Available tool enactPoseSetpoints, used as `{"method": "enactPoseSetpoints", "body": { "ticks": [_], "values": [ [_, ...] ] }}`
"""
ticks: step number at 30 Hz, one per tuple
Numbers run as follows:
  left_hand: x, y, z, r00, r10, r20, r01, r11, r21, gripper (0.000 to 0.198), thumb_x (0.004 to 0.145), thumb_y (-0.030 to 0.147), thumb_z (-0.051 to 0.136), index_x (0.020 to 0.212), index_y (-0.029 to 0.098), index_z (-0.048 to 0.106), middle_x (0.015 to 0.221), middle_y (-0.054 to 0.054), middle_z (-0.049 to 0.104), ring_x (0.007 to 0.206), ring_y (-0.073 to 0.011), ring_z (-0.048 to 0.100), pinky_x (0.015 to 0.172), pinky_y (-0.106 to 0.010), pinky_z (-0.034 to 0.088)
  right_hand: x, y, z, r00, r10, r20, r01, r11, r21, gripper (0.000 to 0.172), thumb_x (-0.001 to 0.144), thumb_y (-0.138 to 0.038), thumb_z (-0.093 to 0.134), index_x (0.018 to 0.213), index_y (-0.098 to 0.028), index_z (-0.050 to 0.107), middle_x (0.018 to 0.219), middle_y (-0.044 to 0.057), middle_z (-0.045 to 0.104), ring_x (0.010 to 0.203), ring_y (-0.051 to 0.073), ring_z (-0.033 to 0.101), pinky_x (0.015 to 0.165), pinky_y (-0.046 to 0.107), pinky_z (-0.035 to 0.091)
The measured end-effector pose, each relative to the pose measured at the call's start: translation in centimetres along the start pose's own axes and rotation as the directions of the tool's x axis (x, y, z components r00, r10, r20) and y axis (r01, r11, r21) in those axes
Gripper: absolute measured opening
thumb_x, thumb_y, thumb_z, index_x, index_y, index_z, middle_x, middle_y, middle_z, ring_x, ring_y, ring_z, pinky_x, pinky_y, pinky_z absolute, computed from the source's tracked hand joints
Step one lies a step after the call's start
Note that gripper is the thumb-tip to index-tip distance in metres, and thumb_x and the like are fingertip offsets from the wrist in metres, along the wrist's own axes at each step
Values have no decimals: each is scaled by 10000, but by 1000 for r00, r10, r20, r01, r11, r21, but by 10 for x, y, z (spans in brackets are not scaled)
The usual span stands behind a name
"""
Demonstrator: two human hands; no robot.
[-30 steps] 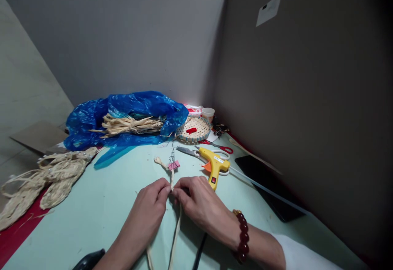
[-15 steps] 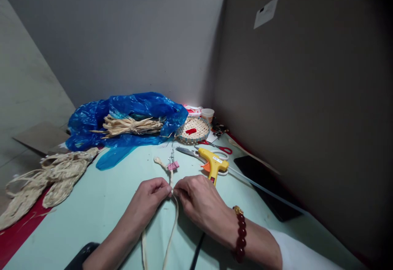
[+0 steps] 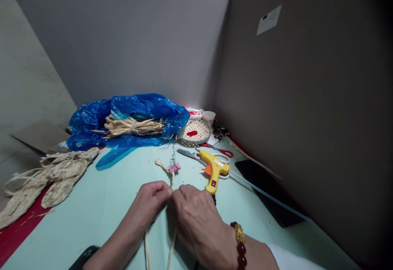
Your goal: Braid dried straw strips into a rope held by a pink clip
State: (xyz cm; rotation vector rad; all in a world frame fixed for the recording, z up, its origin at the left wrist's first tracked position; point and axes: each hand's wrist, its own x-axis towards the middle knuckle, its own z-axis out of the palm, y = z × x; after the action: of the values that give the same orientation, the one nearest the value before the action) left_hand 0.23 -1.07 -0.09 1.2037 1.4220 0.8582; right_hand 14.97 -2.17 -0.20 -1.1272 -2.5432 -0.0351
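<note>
A cream fibre braid [image 3: 172, 180] runs toward me from a pink binder clip [image 3: 175, 167], its knotted end lying beyond the clip. My left hand [image 3: 153, 198] pinches the braid from the left with thumb and forefinger. From the right, my right hand [image 3: 196, 216] meets it, fingers curled down around the strands and mostly hidden under the knuckles. Two loose strands [image 3: 147, 249] trail from between the hands toward the near edge. A yellow glue gun [image 3: 215, 169] with a clear glue stick lies just beyond my right hand.
Scissors [image 3: 187, 154] lie by the glue gun, with red-handled scissors [image 3: 225, 153] behind. A blue plastic bag [image 3: 147, 102] holds a bundle of dry fibre [image 3: 132, 126]. A woven basket [image 3: 199, 128], a cup [image 3: 208, 116], a black tablet-like slab [image 3: 270, 196] and braided coils [image 3: 61, 180] surround the work area.
My right hand has rolled over and come nearer, its back turned up and its fingers now tucked under. My left hand keeps its pinch almost in place.
</note>
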Motion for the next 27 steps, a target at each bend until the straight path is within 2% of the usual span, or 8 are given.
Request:
{"method": "enactPoseSetpoints", "body": {
  "ticks": [5, 7, 9, 13, 18, 20, 23, 27],
  "values": [
    [0, -4, 0, 999, -18, 46, 23, 994, -104, 270, 768, 429, 545, 671, 181, 506, 458, 119, 297, 407, -57, 177, 403, -213, 110, 2, -7, 1, 990, -128, 57, 133, 987, -88, 215, 766, -48, 544, 966, -75, 618, 818, 104, 639, 710, 228, 554, 522, 332, 290],
    [-1, -6, -2, 998, -10, 57, 17, 992, -121, 275, 764, 430, 568, 680, 172, 523, 452, 111, 332, 400, -53, 199, 403, -213, 117, 5, -3, -3, 992, -118, 50, 117, 993, 21, 150, 826, -119, 536, 935, -99, 637, 815, 92, 652, 707, 212, 561, 547, 321, 326],
    [-2, -6, -4, 998, -2, 59, 10, 990, -142, 266, 769, 414, 578, 685, 165, 538, 465, 108, 344, 405, -50, 200, 408, -213, 115, 9, 6, -11, 1000, -10, 9, 8, 972, 236, 179, 895, -243, 501, 889, -147, 652, 805, 63, 660, 719, 186, 571, 611, 300, 372],
    [-4, -3, -6, 998, 9, 55, -1, 989, -145, 235, 777, 380, 582, 700, 159, 558, 463, 118, 313, 405, -49, 176, 413, -213, 96, 20, 25, -21, 946, 324, 15, -262, 737, 623, 226, 932, -278, 454, 942, -167, 650, 862, 44, 673, 802, 159, 592, 713, 266, 406],
    [-2, -1, -6, 997, 4, 80, 5, 994, -105, 247, 762, 396, 568, 701, 157, 568, 452, 79, 434, 400, -62, 211, 409, -223, 114, 25, 25, -5, 903, 148, 404, -430, 294, 854, 232, 908, -291, 430, 787, -153, 573, 657, 4, 596, 583, 125, 580, 579, 228, 419],
    [-1, 0, -6, 998, 17, 64, -14, 999, -49, 246, 735, 394, 590, 685, 154, 571, 456, 86, 404, 424, -70, 227, 424, -222, 131, 25, 21, 1, 896, 202, 396, -443, 315, 840, 211, 887, -284, 455, 759, -157, 563, 651, -12, 570, 508, 94, 513, 525, 212, 375],
    [-1, 1, -8, 996, 92, 19, -94, 991, 91, 220, 735, 365, 576, 683, 151, 587, 492, 85, 384, 477, -91, 299, 467, -220, 205, 24, 20, 5, 908, 294, 300, -408, 445, 797, 233, 862, -263, 489, 678, -153, 579, 603, -27, 521, 508, 82, 432, 510, 208, 311],
    [-5, 3, -6, 979, 203, -18, -184, 921, 344, 225, 796, 339, 489, 682, 173, 590, 543, 48, 459, 556, -141, 415, 545, -252, 296, 25, 22, 6, 897, 350, 270, -413, 451, 791, 233, 833, -265, 520, 671, -140, 633, 578, -23, 511, 573, 99, 424, 533, 207, 300]
  ]
}}
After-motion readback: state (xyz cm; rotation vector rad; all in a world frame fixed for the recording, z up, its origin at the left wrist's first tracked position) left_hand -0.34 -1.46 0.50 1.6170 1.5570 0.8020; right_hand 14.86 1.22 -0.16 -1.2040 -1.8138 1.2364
